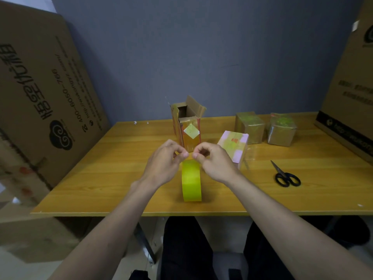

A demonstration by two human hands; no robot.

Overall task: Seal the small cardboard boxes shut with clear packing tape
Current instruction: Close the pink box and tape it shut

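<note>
Yellow-green tape roll [191, 180] stands on edge at centre frame on the wooden table [101, 178]. Left hand [166, 161] and right hand [212, 161] meet just above its far top, each pinched thumb to forefinger; whether they grip the tape's loose end cannot be told, as the fingers hide it. Directly behind the hands, partly blocked by them, an upright cardboard box [188, 126] stands with top flaps open. Just right of the right hand sits a pink-patched box [234, 146]; further right, two taped boxes [250, 127] [282, 129] sit side by side. Black scissors [285, 175] lie at right, apart from everything. Large cartons [44, 87] lean at upper left and right edges.
</note>
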